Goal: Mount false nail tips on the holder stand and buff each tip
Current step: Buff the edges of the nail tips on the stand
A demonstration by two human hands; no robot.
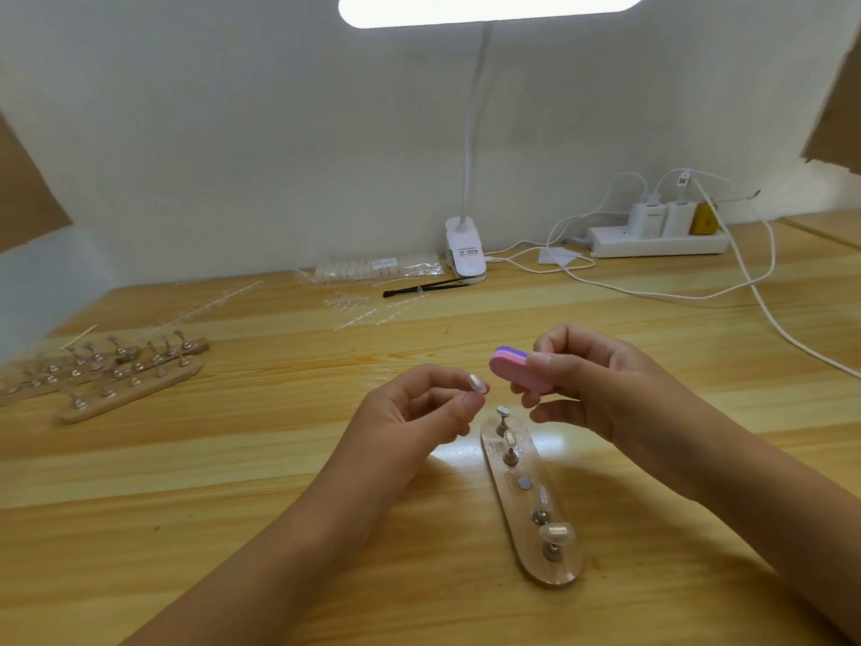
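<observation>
A clear nail tip [478, 383] is pinched in the fingertips of the left hand [419, 412], above the middle of the tabletop [233, 505]. Just beside it at 3 o'clock, the right hand [605, 398] grips a pink-and-purple buffer block [508, 371]. The wooden holder stand [505, 487] lies at 5 o'clock, spare stands [126, 380] at 9 o'clock, and a lamp [463, 247] at 12.

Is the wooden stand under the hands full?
Not full. The holder stand has one bare round spot mid-row; four pegs stand around it.
</observation>
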